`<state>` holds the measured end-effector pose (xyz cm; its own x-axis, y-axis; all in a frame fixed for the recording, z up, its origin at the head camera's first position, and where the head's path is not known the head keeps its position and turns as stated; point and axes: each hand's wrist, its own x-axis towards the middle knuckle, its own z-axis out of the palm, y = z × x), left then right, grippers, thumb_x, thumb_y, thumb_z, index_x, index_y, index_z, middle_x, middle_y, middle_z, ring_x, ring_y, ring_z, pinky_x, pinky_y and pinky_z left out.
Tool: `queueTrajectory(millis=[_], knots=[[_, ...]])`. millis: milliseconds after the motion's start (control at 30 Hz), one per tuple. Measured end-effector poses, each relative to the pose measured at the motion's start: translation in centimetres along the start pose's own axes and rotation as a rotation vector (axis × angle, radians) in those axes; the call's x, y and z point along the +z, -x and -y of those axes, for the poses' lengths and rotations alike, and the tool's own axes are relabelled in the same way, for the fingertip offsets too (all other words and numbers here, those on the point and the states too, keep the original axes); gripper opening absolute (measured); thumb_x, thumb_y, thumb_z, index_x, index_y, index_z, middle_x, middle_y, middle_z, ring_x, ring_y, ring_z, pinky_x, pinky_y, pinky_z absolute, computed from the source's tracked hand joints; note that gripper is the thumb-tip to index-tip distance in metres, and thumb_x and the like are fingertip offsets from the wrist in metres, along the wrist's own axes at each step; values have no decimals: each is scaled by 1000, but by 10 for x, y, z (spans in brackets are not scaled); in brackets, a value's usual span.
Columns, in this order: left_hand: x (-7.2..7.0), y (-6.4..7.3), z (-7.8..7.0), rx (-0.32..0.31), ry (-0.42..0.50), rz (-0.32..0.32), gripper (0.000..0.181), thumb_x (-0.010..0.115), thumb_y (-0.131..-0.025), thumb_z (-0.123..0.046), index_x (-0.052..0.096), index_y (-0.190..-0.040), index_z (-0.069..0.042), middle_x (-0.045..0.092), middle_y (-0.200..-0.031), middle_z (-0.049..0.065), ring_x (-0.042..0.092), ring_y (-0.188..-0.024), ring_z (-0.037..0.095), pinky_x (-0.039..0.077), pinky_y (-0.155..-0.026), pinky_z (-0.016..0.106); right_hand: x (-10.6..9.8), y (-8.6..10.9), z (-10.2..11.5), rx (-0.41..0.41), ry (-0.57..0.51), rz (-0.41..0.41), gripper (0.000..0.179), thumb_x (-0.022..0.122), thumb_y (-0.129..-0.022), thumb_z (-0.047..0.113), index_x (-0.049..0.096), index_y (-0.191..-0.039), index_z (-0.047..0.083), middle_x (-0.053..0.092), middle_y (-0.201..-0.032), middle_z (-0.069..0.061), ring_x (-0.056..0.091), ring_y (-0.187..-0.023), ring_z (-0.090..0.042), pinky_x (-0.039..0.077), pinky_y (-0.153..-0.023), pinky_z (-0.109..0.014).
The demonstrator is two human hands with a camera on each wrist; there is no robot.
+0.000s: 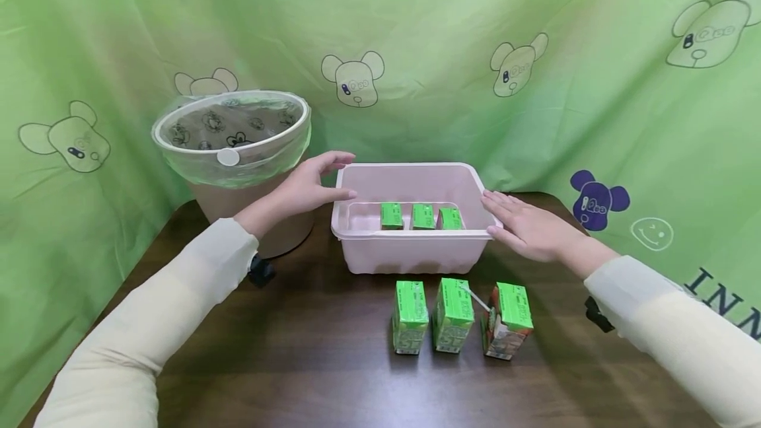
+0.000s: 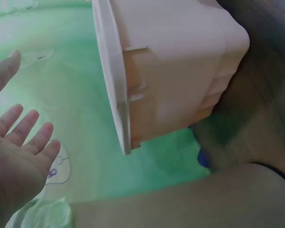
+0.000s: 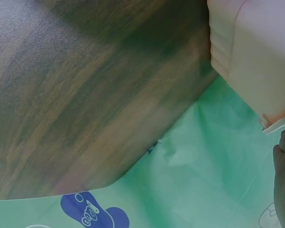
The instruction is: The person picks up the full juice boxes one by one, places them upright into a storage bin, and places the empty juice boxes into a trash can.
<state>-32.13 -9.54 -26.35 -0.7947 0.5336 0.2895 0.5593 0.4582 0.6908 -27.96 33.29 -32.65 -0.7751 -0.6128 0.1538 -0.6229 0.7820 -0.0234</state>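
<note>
A pale pink plastic basin stands on the table, with three green-topped drink cartons inside. At the basin's left rim is my left hand, thumb and fingers spread apart. The left wrist view shows this hand's palm and parted fingers holding nothing, with a gap to the basin's rim. My right hand has its straight fingers right at the right rim, thumb by the front corner. In front of the basin stand a left carton, a middle carton and a right carton.
A bin lined with a clear bag stands left of the basin. A pale straw shows between the middle and right cartons. Behind the dark wooden table hangs a green curtain printed with bear heads.
</note>
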Motion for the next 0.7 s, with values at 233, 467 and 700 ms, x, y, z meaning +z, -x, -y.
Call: queueTrajectory(millis=[233,467,700], knots=[[-19,25,-8,52,-71,-108,63,77,-86,-25,49,-140,-9,52,-139,9,45,-130,25,34,-110,36,2,2,-3,2,-1,-10,62,43,-103,34,28,-150,-4,26,-154,-24,23,-141,-41,25,-111,-56],[-39,46,-14,278,-234,-222,59,79,-83,-20,54,-135,-6,54,-137,8,46,-129,20,37,-108,37,1,2,-3,8,-14,-4,62,43,-104,34,26,-151,-3,24,-155,-24,21,-142,-41,19,-116,-49],[-60,62,-18,360,-325,-345,57,81,-80,-14,58,-131,-5,55,-137,8,46,-130,22,37,-107,39,-1,1,-1,4,-15,-6,62,44,-103,33,27,-150,-4,25,-154,-26,22,-141,-42,19,-116,-47]])
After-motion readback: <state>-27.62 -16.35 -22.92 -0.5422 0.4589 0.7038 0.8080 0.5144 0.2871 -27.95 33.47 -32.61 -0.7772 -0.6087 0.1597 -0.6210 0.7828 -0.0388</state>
